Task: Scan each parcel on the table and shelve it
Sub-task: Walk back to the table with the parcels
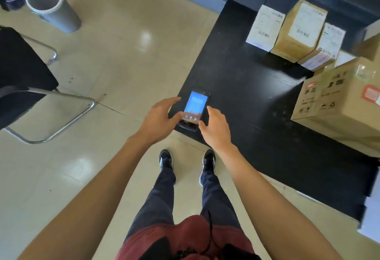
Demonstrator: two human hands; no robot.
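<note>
A handheld scanner with a lit blue screen lies at the near left corner of the black table. My left hand is at its left side, fingers spread, thumb touching its lower left edge. My right hand is at its right side, with relaxed fingers along the edge and the thumb at the lower right corner. Neither hand plainly grips it. Parcels stand at the table's back right: a white box, a brown box, a small labelled box and a large carton.
A grey bin stands on the tiled floor at the far left. A black chair with a chrome frame is to my left. More cartons sit at the right edge. Something white is by the table's near right end.
</note>
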